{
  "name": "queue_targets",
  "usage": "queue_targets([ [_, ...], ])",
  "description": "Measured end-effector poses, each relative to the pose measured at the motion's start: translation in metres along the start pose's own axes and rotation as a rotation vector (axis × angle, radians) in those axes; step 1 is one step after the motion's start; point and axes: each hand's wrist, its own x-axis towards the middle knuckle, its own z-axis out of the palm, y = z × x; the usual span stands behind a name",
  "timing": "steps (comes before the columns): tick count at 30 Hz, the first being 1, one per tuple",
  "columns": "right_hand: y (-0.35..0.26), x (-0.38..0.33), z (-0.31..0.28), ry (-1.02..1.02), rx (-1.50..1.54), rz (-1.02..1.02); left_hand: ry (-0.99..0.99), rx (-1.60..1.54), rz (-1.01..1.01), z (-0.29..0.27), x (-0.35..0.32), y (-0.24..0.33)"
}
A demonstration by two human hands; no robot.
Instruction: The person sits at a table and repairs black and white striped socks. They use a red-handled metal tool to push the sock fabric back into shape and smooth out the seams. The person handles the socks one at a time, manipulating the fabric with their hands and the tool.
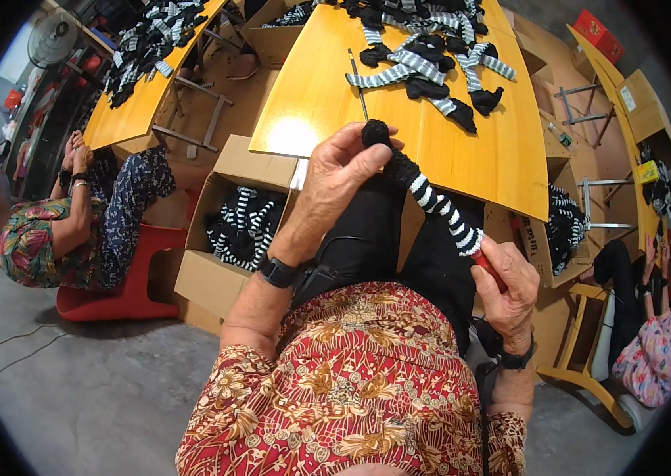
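A black-and-white striped knit sock stretches slantwise between my hands, above my lap at the table edge. My left hand is closed around its black end, thumb pressed on the knit. My right hand is wrapped round a red handle, which meets the sock's striped white-edged opening. A thin dark rod runs up from beside the sock's black end over the table. Whether rod and handle are one tool I cannot tell, as the sock covers the space between.
Striped and black socks lie piled on the yellow table. Cardboard boxes with more socks stand at the left and right. One person sits on a red chair at left; another sits at far right.
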Motion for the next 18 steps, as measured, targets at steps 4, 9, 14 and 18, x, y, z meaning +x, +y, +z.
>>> queue_targets([
  [4, -0.004, 0.006, -0.005, -0.037, -0.005, -0.025, 0.013, 0.031, 0.033, -0.018, 0.005, -0.012],
  [9, -0.011, -0.007, 0.013, 0.019, 0.178, 0.195, 0.214, -0.268, 0.065, 0.003, 0.01, -0.036],
  [14, -0.01, -0.024, 0.04, 0.159, 0.23, 0.309, 0.301, -0.488, 0.024, 0.027, 0.018, -0.039],
  [18, -0.009, -0.024, 0.05, 0.259, 0.241, 0.357, 0.262, -0.458, -0.019, 0.039, 0.015, -0.043],
])
